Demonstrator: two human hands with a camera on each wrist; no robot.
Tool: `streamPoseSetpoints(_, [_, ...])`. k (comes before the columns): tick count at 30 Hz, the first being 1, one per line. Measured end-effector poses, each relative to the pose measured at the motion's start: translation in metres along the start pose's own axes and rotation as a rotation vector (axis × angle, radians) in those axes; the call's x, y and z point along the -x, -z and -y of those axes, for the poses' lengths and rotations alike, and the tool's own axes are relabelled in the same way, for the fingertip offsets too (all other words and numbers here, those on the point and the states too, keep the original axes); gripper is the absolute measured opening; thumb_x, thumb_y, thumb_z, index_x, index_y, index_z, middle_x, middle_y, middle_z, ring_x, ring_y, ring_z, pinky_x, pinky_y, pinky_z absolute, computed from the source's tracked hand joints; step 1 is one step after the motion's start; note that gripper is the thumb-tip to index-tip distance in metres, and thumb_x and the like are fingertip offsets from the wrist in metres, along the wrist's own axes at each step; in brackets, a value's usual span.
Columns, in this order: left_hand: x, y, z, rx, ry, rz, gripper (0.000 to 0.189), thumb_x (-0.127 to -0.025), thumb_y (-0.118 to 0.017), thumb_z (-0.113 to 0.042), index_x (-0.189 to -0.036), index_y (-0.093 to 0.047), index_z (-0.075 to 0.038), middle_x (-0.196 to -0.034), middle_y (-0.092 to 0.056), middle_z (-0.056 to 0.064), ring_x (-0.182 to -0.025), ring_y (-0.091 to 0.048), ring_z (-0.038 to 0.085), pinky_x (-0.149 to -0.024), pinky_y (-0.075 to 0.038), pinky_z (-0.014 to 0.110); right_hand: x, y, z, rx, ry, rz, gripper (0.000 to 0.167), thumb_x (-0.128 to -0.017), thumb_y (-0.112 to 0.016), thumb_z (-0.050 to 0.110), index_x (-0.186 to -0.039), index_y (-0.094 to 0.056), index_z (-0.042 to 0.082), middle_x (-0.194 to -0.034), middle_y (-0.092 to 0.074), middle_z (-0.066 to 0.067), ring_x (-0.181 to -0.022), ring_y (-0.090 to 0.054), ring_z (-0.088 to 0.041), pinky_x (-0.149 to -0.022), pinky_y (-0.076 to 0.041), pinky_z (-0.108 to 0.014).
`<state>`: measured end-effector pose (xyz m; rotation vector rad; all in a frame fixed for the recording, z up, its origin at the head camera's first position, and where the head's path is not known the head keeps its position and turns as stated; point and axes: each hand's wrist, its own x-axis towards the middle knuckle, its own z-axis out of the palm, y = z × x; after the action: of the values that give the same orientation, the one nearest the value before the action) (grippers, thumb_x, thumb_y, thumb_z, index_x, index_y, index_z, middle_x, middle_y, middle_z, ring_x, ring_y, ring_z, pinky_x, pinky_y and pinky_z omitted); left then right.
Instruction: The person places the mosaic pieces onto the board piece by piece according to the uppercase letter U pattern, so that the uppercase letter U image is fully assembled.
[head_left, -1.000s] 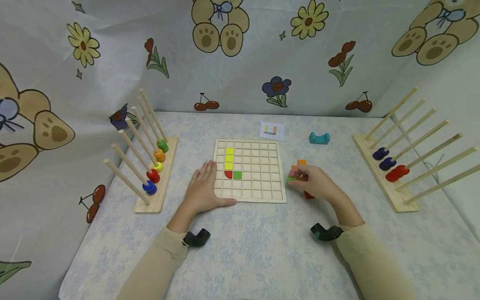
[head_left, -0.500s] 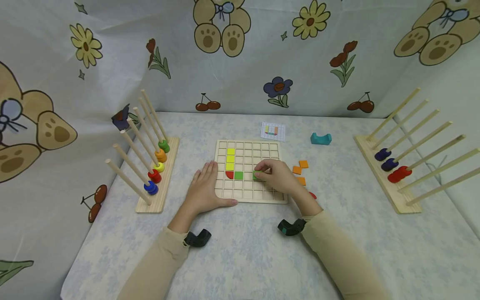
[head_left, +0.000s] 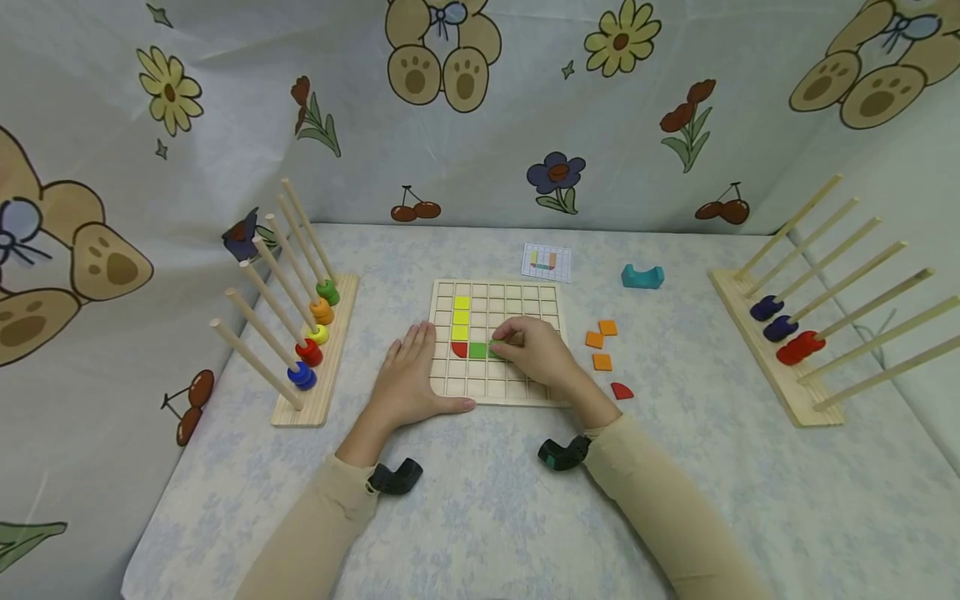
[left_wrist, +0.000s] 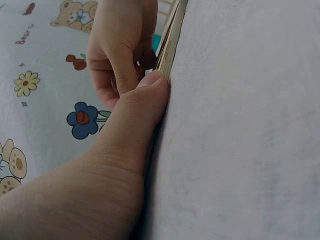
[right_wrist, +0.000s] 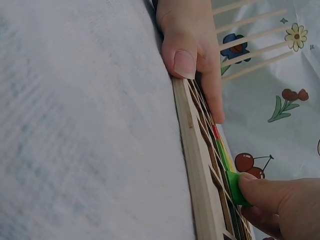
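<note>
A wooden grid board (head_left: 498, 388) lies on the table in the head view. Its cells hold a column of yellow tiles (head_left: 461, 317), a red quarter-round tile (head_left: 459, 350) and a green square tile (head_left: 477, 351). My left hand (head_left: 405, 375) rests at the board's left side with straight fingers, its thumb along the near edge. My right hand (head_left: 534, 350) is over the board and pinches another green tile (right_wrist: 237, 188) between thumb and fingers. That tile is tilted at the grid surface, right beside the green one lying in its cell. Its far part is hidden by the fingers.
Orange square tiles (head_left: 602, 362) and a red quarter-round tile (head_left: 622, 391) lie right of the board. Behind stand a pattern card (head_left: 546, 262) and a teal block (head_left: 642, 277). Peg racks with coloured beads flank both sides, left (head_left: 327, 358) and right (head_left: 780, 379).
My right hand has carried the green tile from the loose tiles at the right leftward onto the board, then a little further left beside the placed green tile. The left hand stays put.
</note>
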<state>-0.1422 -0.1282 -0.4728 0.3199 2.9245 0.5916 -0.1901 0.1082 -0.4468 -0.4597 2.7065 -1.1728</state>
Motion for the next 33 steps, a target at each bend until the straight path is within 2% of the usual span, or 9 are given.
streamPoseSetpoints(13, [-0.001,0.0,0.0,0.0,0.003,0.004,0.149,-0.057,-0.058,-0.096,-0.159,0.002,-0.005,-0.168,0.0,0.011,-0.157,0.002,0.023,-0.127,-0.002,0.048,-0.001,0.002,-0.002,0.071,0.015,0.003,0.012,-0.089,-0.075,0.027,-0.096,-0.08,0.018,-0.098,-0.068,0.004,-0.094,-0.061,-0.016,-0.087,-0.05,-0.035])
streamPoseSetpoints(21, [0.0,-0.001,0.0,0.006,0.002,-0.001,0.15,-0.056,-0.057,-0.097,-0.159,0.001,-0.004,-0.168,-0.001,0.011,-0.157,0.002,0.023,-0.127,-0.002,0.048,0.004,0.009,-0.006,0.064,0.041,0.01,0.014,-0.089,-0.075,0.027,-0.099,-0.079,0.018,-0.094,-0.067,0.003,-0.083,-0.056,-0.016,-0.073,-0.049,-0.03])
streamPoseSetpoints(26, [0.0,-0.002,0.001,0.001,0.007,-0.001,0.15,-0.055,-0.057,-0.097,-0.159,0.001,-0.005,-0.168,-0.001,0.011,-0.157,0.003,0.023,-0.127,-0.002,0.048,0.015,0.024,-0.013,0.034,0.067,0.004,0.02,-0.091,-0.074,0.025,-0.107,-0.075,0.015,-0.092,-0.066,0.002,-0.077,-0.053,-0.018,-0.068,-0.047,-0.029])
streamPoseSetpoints(33, [0.0,0.0,0.0,0.005,0.001,-0.009,0.15,-0.056,-0.061,-0.094,-0.159,0.0,-0.004,-0.168,-0.001,0.011,-0.157,0.002,0.023,-0.126,-0.002,0.048,0.04,0.06,-0.026,0.017,0.057,0.041,0.022,-0.093,-0.071,0.023,-0.112,-0.072,0.013,-0.096,-0.065,-0.001,-0.076,-0.051,-0.02,-0.063,-0.044,-0.027])
